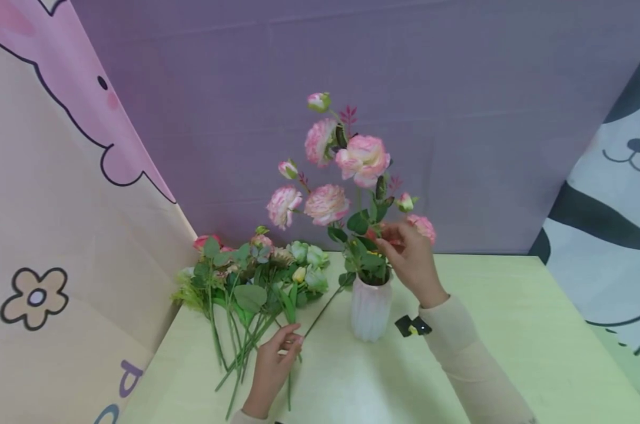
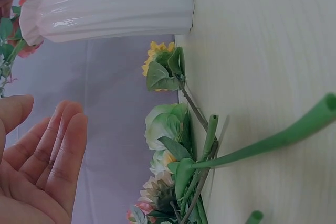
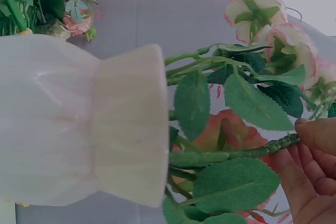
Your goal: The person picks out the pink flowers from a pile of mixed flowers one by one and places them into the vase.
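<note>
A white ribbed vase [image 1: 371, 312] stands on the table, holding tall artificial flowers with pink ruffled blooms [image 1: 363, 160], buds and green leaves. Above its rim my right hand [image 1: 412, 262] pinches a green flower stem [image 3: 239, 153] between thumb and fingers; the right wrist view shows the stem coming out of the vase mouth. Low over the table, left of the vase, is my left hand [image 1: 274, 362]. In the left wrist view its fingers [image 2: 68, 140] are relaxed, with nothing between them. Loose flower stems [image 1: 240, 353] lie near it.
A pile of artificial flowers [image 1: 251, 294] with leaves lies at the table's left back. A yellow sunflower [image 2: 160, 59] lies between pile and vase. Behind the table hangs a purple cloth backdrop [image 1: 457, 118]; printed panels stand at both sides. A small black item [image 1: 412, 325] is at my right wrist.
</note>
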Tool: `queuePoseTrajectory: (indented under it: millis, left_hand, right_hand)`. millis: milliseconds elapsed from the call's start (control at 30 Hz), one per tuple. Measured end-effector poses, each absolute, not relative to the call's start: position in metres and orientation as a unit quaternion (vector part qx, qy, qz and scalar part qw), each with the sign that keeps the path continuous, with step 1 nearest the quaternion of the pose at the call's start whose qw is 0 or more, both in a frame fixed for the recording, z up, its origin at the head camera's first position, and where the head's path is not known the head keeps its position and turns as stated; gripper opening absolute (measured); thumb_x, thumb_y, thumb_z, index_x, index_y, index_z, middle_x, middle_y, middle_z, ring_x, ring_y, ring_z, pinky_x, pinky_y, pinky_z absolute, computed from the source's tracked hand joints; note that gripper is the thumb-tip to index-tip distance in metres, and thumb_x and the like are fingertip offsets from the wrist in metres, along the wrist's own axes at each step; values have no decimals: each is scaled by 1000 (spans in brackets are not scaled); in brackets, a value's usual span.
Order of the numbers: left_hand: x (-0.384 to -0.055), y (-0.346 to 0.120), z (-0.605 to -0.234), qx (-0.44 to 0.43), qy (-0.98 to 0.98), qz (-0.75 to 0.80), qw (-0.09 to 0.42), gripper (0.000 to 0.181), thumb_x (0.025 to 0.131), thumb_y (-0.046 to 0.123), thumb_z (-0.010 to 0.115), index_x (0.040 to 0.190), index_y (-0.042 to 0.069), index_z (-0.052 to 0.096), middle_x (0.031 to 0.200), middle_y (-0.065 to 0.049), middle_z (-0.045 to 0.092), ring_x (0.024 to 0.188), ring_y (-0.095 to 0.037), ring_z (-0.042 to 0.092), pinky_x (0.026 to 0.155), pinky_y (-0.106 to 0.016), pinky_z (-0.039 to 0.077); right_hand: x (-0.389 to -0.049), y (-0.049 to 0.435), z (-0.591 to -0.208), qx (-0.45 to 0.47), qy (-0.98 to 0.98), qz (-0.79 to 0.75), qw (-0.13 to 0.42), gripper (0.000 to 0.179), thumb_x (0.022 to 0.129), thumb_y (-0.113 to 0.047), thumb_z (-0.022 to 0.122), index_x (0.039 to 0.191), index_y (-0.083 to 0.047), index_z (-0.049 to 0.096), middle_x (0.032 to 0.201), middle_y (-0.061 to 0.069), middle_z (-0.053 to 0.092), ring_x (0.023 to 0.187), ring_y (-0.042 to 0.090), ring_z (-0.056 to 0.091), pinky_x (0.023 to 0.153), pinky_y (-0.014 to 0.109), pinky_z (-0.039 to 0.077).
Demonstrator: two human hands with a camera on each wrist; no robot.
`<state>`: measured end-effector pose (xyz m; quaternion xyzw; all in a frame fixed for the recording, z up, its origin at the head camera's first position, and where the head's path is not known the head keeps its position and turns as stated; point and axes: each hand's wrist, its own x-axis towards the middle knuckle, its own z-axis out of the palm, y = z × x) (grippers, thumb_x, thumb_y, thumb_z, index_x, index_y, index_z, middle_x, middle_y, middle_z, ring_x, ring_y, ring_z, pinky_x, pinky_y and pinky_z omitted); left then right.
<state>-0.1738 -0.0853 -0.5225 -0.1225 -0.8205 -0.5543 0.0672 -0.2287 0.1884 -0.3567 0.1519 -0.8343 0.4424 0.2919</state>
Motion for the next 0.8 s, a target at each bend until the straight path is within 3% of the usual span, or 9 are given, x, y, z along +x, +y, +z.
queuePoseTrajectory:
  millis: [467,800]
  left_hand:
    - [-177,-87,-524,-122,-825,-547,70,27,90,6,62,117,2,60,93,-16,69,74,-13,66,59,-18,54]
    - [-175,-88,-526,-109,-831,-541,65,28,91,13,63,118,4,61,93,-12,70,74,-13,66,60,-18,54]
  right_hand:
    - [-226,183,-369,132,-828,458,295,13,82,6,67,94,6,62,88,17,66,78,25,65,64,16,53]
    - [-224,183,-384,139,-829,414,349,16,76,7,72,90,5,63,81,15,67,71,24,66,61,27,56]
